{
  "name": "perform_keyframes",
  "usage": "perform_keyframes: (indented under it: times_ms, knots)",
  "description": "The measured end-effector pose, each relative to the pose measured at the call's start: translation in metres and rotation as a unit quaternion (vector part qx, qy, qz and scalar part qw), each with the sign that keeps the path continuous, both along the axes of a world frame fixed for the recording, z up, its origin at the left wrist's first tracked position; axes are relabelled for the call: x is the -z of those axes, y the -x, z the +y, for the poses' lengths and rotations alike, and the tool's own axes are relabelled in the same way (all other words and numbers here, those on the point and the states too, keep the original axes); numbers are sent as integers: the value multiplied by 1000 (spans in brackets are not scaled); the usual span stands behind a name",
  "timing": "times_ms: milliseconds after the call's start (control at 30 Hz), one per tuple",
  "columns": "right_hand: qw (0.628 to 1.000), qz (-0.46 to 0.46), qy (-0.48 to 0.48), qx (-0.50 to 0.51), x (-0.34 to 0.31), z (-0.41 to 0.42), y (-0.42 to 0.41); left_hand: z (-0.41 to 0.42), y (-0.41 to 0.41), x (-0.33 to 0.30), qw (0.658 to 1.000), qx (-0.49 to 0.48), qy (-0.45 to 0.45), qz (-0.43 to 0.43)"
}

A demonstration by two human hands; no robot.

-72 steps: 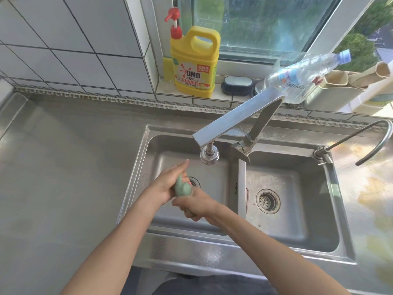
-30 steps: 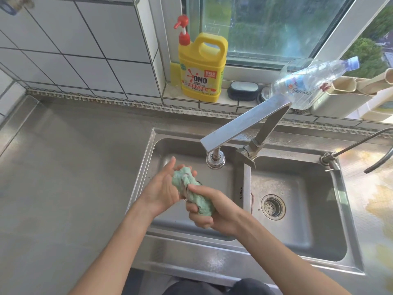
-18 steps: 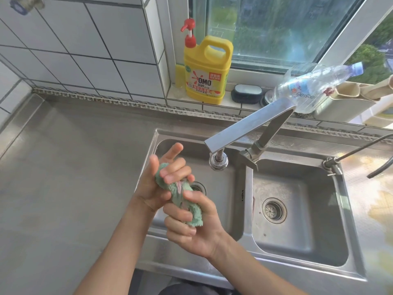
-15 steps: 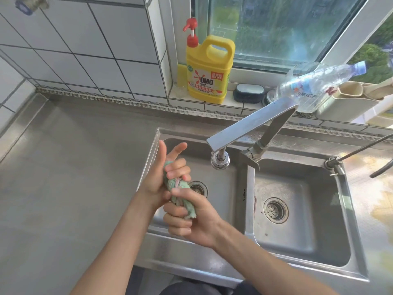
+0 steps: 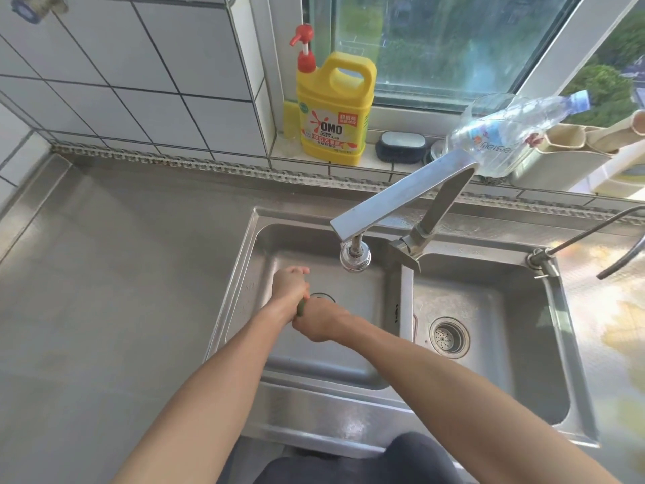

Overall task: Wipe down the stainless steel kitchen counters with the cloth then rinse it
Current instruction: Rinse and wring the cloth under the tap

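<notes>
Over the left basin (image 5: 363,365) of a stainless steel double sink, two bare hands are seen from above, pressed close together. A green cloth (image 5: 301,308) is clamped between them, and only a small sliver of it shows where the hands meet, above the left basin's drain. The left hand (image 5: 288,282) is curled into a fist around the far end of the cloth. The right hand (image 5: 319,321) is wrapped around the near end, with its fingers hidden beneath its back. Both forearms reach in from the near edge of the sink.

A square-bodied faucet (image 5: 394,200) is swung out over the left basin, its round nozzle set just beyond the hands and to their right. Whether water is running cannot be told. The right basin (image 5: 506,379) is seen with a round strainer (image 5: 448,338) in its floor.

To the left of the sink, the steel counter (image 5: 115,274) stretches to a tiled wall. On the windowsill behind the sink, a yellow OMO detergent jug (image 5: 333,110) with a red pump is stood upright, and a clear plastic bottle (image 5: 513,129) is laid tilted to its right.
</notes>
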State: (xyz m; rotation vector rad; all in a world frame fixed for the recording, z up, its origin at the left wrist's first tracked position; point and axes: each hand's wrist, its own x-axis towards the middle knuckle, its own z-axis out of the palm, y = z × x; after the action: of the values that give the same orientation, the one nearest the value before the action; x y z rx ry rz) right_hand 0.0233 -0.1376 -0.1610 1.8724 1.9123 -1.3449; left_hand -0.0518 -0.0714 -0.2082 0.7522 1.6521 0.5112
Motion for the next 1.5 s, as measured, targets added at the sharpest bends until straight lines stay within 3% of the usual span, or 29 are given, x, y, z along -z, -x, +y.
perform_keyframes:
  times_ms: [100, 267, 500, 567, 633, 700, 800, 900, 1033, 1200, 1300, 1400, 1433, 1500]
  knots:
    - [994, -100, -42, -3, 10, -3, 0, -1, -6, 8, 999, -1, 10, 49]
    - [981, -164, -96, -43, 17, -10, 0, 1, -15, 18, 987, 54, 17, 149]
    - [970, -186, -150, -46, 23, -26, -1, -10, -18, 7, 990, 94, 13, 108]
    - [976, -155, -156, 3, 14, -26, -6, -9, -16, -9, 997, 67, 6, 40]
    - [982, -99, -131, 92, 1, -26, -12, -10, -8, -30, 996, 38, 9, -81]
    - [980, 5, -77, 181, -15, -28, -18, -14, 4, -53, 973, 17, 8, -230]
    - [935, 201, 5, 292, -42, -39, -27, -29, 21, -76, 951, 11, -17, -309]
    - [911, 250, -20, 327, -62, -54, -31, -50, 39, -88, 954, 44, -6, -296]
    - [933, 122, -148, 304, -73, -69, -27, -82, 52, -98, 967, 97, 13, -235]
    - [959, 27, -240, 150, -78, -88, -25, -98, 46, -117, 968, 85, -57, -230]
    - [950, 160, -213, 161, -83, -86, -35, -94, 48, -124, 960, 75, -90, -253]
    - [897, 346, -94, 257, -87, -83, -46, -93, 55, -128, 945, 100, -122, -288]
    - [882, 371, -66, 281, -89, -83, -47, -93, 56, -128, 944, 111, -137, -280]
    - [885, 339, -89, 306, -89, -81, -47, -92, 57, -129, 950, 121, -179, -225]
